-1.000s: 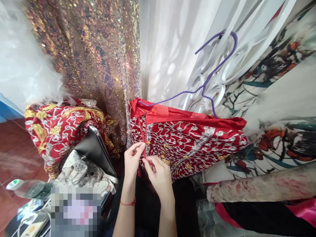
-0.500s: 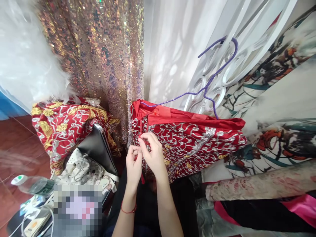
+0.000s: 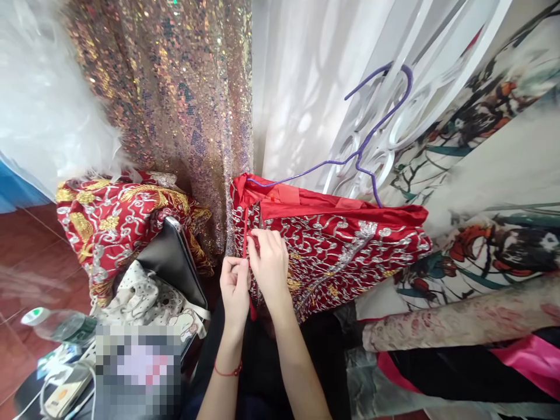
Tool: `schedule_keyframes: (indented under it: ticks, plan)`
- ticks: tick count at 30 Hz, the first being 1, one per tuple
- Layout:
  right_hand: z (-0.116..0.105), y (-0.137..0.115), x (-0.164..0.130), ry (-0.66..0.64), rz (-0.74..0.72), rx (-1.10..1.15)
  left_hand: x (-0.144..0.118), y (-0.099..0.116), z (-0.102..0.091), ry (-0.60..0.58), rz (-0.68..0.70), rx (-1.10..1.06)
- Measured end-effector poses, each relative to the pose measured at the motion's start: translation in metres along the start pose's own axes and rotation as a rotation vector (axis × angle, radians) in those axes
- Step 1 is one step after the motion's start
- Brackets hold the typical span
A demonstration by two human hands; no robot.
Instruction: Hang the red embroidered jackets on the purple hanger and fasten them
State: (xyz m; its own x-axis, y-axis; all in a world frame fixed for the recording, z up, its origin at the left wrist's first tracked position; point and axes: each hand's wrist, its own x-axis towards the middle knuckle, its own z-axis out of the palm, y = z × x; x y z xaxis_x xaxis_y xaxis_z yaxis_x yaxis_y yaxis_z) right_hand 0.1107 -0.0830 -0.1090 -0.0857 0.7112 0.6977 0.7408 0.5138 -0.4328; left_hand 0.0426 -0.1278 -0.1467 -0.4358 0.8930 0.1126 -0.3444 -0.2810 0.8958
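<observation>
Red embroidered garment (image 3: 332, 251), hung on purple hanger (image 3: 350, 160). Left hand (image 3: 235, 286) pinched red cord (image 3: 245, 239); right hand (image 3: 269, 262) gripped the garment's edge. Fastening step underway, seemingly; steady cord tension needed next.

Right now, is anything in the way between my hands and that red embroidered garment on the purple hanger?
Nothing visible: the left hand and right hand are already on the red embroidered garment, pinching its red cord.

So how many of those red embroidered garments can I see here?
2. One red garment hangs on the purple hanger, where both hands pinch its red tie; another lies heaped at left. More may be hidden.
</observation>
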Motion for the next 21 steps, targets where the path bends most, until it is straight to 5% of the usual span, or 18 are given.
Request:
schedule_keyframes:
  ticks: [3,9,14,21]
  plan:
    - [0.000,0.001,0.006,-0.010,0.010,-0.073,-0.002,0.000,0.001,-0.014,0.016,0.006]
    - [-0.010,0.007,0.016,-0.246,-0.157,-0.123,-0.005,-0.004,0.002,-0.021,0.035,-0.013]
    - [-0.016,0.014,0.001,-0.011,-0.001,0.386,-0.006,-0.006,0.006,-0.023,0.012,-0.014]
    - [0.005,0.018,-0.029,0.199,0.429,0.672,-0.011,-0.010,0.011,-0.023,-0.036,-0.007]
